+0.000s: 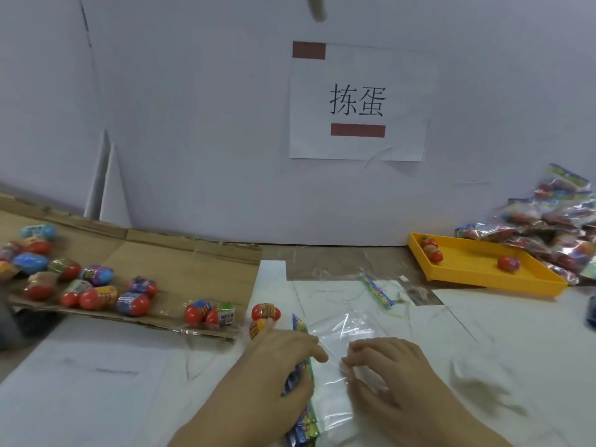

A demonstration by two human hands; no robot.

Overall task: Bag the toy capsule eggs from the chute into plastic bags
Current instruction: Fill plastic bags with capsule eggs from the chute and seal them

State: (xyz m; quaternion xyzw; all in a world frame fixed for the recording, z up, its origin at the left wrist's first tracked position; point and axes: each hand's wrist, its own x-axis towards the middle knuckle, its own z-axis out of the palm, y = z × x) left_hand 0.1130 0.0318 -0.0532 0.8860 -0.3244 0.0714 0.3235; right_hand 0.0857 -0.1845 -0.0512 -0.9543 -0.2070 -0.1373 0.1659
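Many capsule eggs (96, 298) scattered on cardboard chute (180, 269) at L. 2 eggs (265, 312) just off its end, beside L hand (280, 356), which pinches coloured edge of plastic bag (342, 330). R hand (390, 369) pinching bag's clear film. Yellow tray (483, 279) w/ loose eggs (508, 263), then filled bags (548, 221) far R.

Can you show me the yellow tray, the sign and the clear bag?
yellow tray (472, 264): head view, bare floor of the tray.
sign (358, 101): head view, printed middle.
clear bag (338, 327): head view, shiny upper part.
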